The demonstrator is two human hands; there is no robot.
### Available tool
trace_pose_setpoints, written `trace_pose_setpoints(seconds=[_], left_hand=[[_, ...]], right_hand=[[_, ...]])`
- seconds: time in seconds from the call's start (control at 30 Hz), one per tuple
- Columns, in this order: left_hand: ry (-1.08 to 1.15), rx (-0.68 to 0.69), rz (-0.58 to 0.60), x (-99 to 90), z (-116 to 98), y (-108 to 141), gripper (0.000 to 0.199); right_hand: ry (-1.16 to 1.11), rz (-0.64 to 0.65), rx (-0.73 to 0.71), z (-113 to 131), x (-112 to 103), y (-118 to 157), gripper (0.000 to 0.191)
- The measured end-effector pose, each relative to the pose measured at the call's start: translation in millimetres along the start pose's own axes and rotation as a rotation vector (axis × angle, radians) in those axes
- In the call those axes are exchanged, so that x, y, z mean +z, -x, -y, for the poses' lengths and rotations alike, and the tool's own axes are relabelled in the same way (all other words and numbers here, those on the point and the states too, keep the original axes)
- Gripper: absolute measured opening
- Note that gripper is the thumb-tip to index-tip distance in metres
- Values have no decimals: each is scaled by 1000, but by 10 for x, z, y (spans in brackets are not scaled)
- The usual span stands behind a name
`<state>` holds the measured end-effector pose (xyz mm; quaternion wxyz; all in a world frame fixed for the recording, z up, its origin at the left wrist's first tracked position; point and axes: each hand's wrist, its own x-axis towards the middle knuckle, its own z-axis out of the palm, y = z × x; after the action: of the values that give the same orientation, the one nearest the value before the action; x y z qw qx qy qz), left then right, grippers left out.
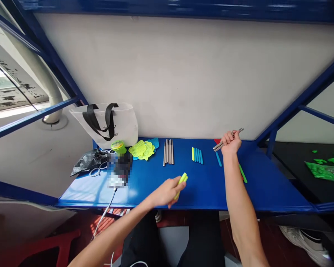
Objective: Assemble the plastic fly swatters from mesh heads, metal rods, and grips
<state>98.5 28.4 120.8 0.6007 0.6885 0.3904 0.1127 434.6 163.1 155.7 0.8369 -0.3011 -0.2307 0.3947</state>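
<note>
My left hand [167, 192] is closed around a couple of yellow-green plastic handles [184, 177], held above the front of the blue table. My right hand [231, 142] grips several thin metal tubes [218, 146] at the right, tilted up toward the wall. Beneath and beside my right arm lie a blue handle [218, 159], a green handle [243, 174] and a red piece [217, 141], partly hidden. Between my hands, a row of blue handles [198, 156] with one yellow handle [193, 154] rests on the table. More metal tubes [168, 152] lie side by side left of that row.
Yellow-green fly swatter heads [146, 150] and blue ones [156, 143] lie left of the tubes. Nearby stand a green tub [118, 147] and a white tote bag [125, 124]. A black plastic bag [86, 161] lies at the left. Blue frame posts [303, 98] flank the table [211, 193].
</note>
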Motion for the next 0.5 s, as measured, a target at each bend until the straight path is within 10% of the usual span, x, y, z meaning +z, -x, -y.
trace_pose_setpoints(seconds=[0.27,0.5], left_hand=[[-395,-132,-391,-417,-225,-1611,39],[-379,88,-653,-889,126,-1411,39]], right_hand=[[170,220,232,-923,-24,728,58],[465,337,285,-1653,81,877,62]])
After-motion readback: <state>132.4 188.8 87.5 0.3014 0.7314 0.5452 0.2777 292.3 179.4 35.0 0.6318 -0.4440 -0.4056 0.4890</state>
